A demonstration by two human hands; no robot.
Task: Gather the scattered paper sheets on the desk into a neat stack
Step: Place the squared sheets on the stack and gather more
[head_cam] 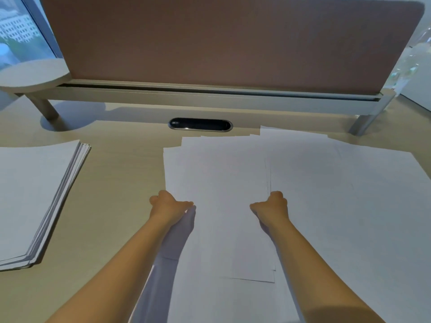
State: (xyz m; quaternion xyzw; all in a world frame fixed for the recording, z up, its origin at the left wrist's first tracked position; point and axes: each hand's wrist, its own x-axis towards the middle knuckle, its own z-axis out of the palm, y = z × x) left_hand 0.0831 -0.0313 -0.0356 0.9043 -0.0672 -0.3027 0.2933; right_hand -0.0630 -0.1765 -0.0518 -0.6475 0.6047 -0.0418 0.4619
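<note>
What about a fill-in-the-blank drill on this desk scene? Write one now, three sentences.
1. The tidy stack of paper lies on the person's ____ side of the desk.
2. Both hands, left hand and right hand, grip the edges of loose ____ sheets.
3. The dark oval cable port sits ____ the brown divider panel.

Missing words: left; paper; below

Worktop (112, 173): pale wood-grain surface, lower frame. Privacy screen (221, 40): dusty brown fabric panel, rounded upper corners, across the top. Raised shelf (210, 99): light, on angled metal legs, beneath the screen, rounded end at upper left. Cable port (200, 124): dark oval, centre. Window (18, 31): upper left corner, buildings outside, daylight.
</note>
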